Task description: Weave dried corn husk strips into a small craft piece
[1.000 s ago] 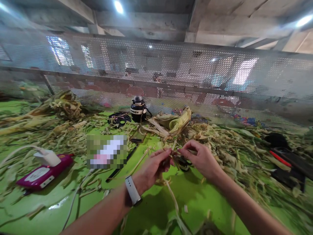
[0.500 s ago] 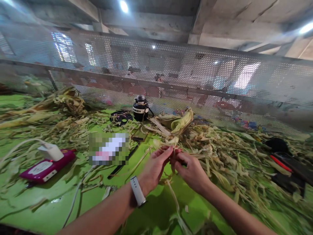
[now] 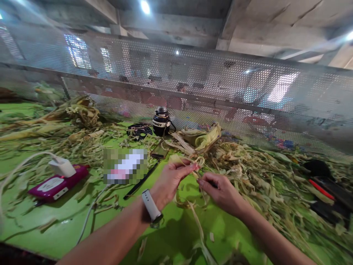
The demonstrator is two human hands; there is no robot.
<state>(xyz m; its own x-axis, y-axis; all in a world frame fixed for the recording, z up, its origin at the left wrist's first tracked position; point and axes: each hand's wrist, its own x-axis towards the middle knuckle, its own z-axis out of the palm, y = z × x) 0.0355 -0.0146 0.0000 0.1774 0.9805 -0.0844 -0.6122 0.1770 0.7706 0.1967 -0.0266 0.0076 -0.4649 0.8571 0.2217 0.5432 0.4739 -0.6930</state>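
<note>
My left hand (image 3: 172,177), with a pale-banded watch (image 3: 152,208) on its wrist, pinches a dry corn husk strip (image 3: 200,162) that loops above the fingertips. To its right, my right hand (image 3: 220,191) has thumb and fingers pressed together on the strip's lower part. Both hands are just above the green table, a small gap between them. Beneath them a long loose husk strip (image 3: 199,224) lies toward the front edge. Behind the hands sits a bundle of larger yellowish husks (image 3: 208,138).
A black bottle (image 3: 161,121) stands at the back by a perforated metal screen (image 3: 193,73). Left lie a purple power strip (image 3: 57,184) with a white charger, a cable and a blurred-out phone-like object (image 3: 127,165). Husk scraps (image 3: 264,187) spread rightward, near a red-and-black item (image 3: 322,189).
My hands have moved apart from each other, the right one slightly down and right. A loop of the husk strip now shows above the left fingertips. The view has shifted slightly.
</note>
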